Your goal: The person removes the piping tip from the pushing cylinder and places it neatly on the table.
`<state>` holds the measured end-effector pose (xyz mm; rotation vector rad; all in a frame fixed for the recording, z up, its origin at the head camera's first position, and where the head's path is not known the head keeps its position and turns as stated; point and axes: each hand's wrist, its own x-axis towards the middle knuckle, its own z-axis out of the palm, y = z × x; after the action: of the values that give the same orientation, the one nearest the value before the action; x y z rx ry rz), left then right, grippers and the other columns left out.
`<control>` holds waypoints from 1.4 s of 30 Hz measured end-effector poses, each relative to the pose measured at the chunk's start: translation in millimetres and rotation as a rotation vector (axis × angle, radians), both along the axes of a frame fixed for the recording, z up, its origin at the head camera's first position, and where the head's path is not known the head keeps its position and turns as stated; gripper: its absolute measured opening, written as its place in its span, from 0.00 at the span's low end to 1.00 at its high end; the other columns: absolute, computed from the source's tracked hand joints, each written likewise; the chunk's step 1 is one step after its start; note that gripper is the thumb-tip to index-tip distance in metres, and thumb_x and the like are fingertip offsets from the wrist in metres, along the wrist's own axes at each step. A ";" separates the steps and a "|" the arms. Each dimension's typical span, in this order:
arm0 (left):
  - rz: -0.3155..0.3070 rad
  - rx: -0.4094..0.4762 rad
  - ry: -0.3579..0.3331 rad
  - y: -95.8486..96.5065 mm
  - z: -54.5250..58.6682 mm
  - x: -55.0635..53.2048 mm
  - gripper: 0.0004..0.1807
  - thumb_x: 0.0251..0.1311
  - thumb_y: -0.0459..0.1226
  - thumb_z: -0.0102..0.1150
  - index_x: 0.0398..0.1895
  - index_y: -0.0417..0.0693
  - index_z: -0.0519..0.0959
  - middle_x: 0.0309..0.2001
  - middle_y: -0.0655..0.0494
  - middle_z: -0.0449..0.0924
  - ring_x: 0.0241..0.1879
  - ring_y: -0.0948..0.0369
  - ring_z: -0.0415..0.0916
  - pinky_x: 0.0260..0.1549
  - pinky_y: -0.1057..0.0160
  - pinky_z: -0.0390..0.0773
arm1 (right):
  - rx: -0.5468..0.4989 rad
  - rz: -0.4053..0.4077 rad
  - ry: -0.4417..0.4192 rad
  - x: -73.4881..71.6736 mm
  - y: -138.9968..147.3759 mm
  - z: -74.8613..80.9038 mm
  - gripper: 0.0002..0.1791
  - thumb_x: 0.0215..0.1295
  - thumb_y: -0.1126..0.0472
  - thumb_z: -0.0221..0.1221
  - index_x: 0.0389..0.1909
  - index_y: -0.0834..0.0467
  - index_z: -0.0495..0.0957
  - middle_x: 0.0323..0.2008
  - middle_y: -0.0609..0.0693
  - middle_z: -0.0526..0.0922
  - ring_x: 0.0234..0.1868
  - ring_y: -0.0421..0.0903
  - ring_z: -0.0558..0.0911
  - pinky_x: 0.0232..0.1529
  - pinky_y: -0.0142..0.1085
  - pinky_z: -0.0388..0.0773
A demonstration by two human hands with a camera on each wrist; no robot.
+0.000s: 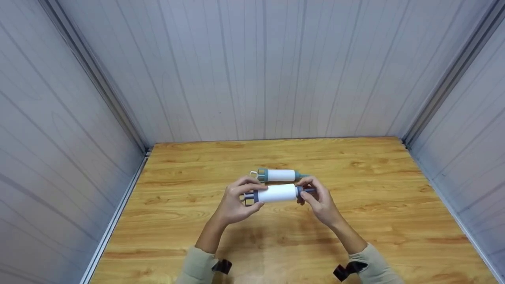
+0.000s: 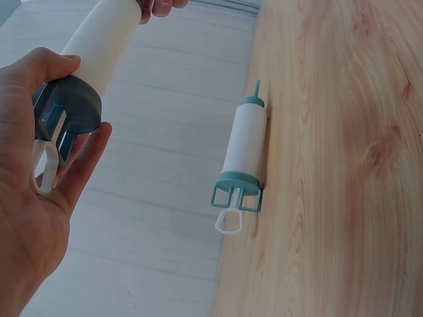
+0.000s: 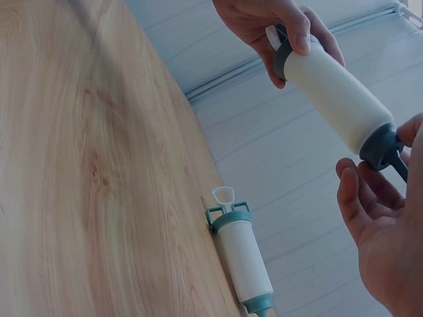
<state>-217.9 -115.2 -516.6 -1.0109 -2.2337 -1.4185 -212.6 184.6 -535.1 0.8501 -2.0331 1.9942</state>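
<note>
My head feed shows a wood-grained table (image 1: 394, 205) at six o'clock. I see a pale, streaked wall (image 1: 252, 71) at twelve, side walls (image 1: 51, 165) at nine and three, grey posts (image 1: 96, 75) at ten and two, and soft light.

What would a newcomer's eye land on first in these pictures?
Probably the white tube with dark ends, held above the wooden table between the left hand at its handle end and the right hand at its nozzle end. Next comes the similar tube with teal ends, lying on the table just beyond, its nozzle pointing right in the head view.
</note>
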 end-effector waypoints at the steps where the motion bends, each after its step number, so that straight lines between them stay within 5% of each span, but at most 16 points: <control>1: -0.001 0.001 -0.004 0.0 0.0 0.1 0.20 0.60 0.29 0.81 0.56 0.50 0.94 0.57 0.46 0.89 0.56 0.50 0.89 0.52 0.58 0.94 | -0.003 0.008 0.004 -0.1 0.2 -0.1 0.10 0.81 0.77 0.53 0.57 0.78 0.73 0.46 0.45 0.83 0.37 0.37 0.86 0.38 0.30 0.86; 10: -0.007 0.003 -0.010 -0.3 0.8 0.8 0.20 0.61 0.29 0.80 0.57 0.50 0.93 0.57 0.45 0.89 0.56 0.50 0.89 0.53 0.57 0.94 | 0.003 0.027 -0.001 0.8 2.2 -0.3 0.15 0.79 0.78 0.54 0.62 0.79 0.70 0.53 0.48 0.82 0.41 0.37 0.88 0.41 0.30 0.89; 28: 0.000 -0.002 0.015 -1.4 3.6 0.8 0.20 0.61 0.31 0.81 0.57 0.51 0.93 0.56 0.46 0.89 0.56 0.50 0.89 0.52 0.58 0.94 | 0.058 -0.026 -0.013 1.6 -0.2 4.5 0.09 0.84 0.74 0.52 0.58 0.75 0.73 0.42 0.47 0.81 0.34 0.39 0.85 0.35 0.33 0.86; 42: 0.006 0.005 0.007 -1.0 1.5 0.0 0.19 0.61 0.30 0.81 0.56 0.50 0.94 0.56 0.46 0.89 0.54 0.50 0.90 0.50 0.59 0.93 | 0.024 0.000 0.034 -0.6 3.5 0.7 0.13 0.77 0.79 0.57 0.58 0.77 0.74 0.50 0.46 0.83 0.45 0.35 0.86 0.45 0.28 0.89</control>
<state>-217.9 -116.2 -515.1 -1.0046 -2.2252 -1.4152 -213.2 188.1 -534.3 0.8827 -2.0424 1.9456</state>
